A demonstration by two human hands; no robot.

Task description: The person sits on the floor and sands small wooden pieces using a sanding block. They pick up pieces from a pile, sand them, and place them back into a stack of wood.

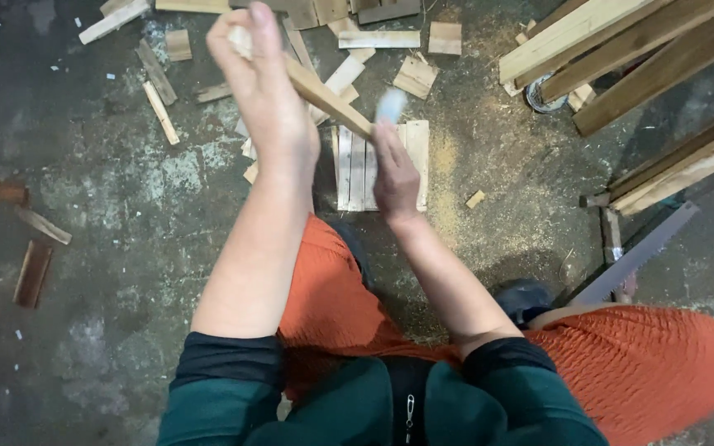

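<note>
- Up in front of you, your left hand is closed round the far end of a wooden stick, which slants down toward your right hand.
- Your right hand pinches a pale, blurred piece against the stick's near end; what it is, you cannot tell.
- Beneath both hands, a small stack of flat slats lies on the sawdusty floor.
- Off to the right of your right hand, a handsaw rests beside long planks.

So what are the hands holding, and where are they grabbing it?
The left hand grips a wooden stick by its upper end. The right hand holds a small pale thing against the stick's lower end; it is too blurred to name.
</note>
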